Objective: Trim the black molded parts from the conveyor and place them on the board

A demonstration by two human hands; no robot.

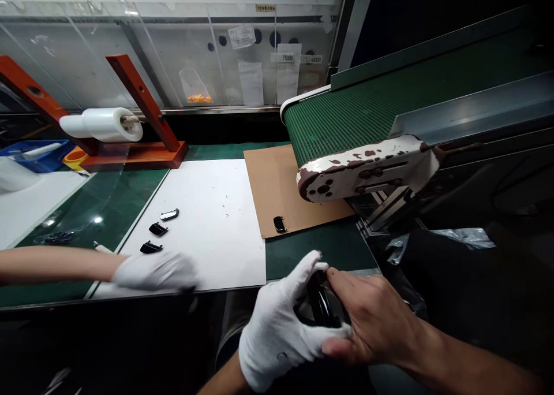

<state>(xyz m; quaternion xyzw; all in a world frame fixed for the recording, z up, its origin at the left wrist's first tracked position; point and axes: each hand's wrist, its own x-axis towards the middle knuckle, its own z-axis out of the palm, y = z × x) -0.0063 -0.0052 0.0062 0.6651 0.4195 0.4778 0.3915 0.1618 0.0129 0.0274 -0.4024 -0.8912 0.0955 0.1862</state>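
Two hands: the left hand [283, 320], in a white glove, and the bare right hand [376, 320] close together on one glossy black part [322, 302], fingertips at its far and near ends.
Black part: held up in front of the table [294, 259], just off its near edge; fingers hide much of its outline.
Weight and feel: probably light and stiff, likely hard plastic; the shiny face looks slippery and easy to scratch or smudge.
Where to hold: the ends or edges seem the safest grip, leaving the broad face untouched; the glove should mark it less than bare skin. Squeezing hard could strain any thin tabs.
Cardboard: this brown sheet [268, 181] bears a single black piece [279, 224] near its front edge, below the green conveyor belt [346, 118].
White sheet: on this paper [216, 210], three small pieces [158, 228] lie apart in a slanting row.
Co-worker: another person's gloved hand [156, 271] reaches in from the left, just beside the nearest piece; it is blurred, so I cannot tell whether it grips anything.
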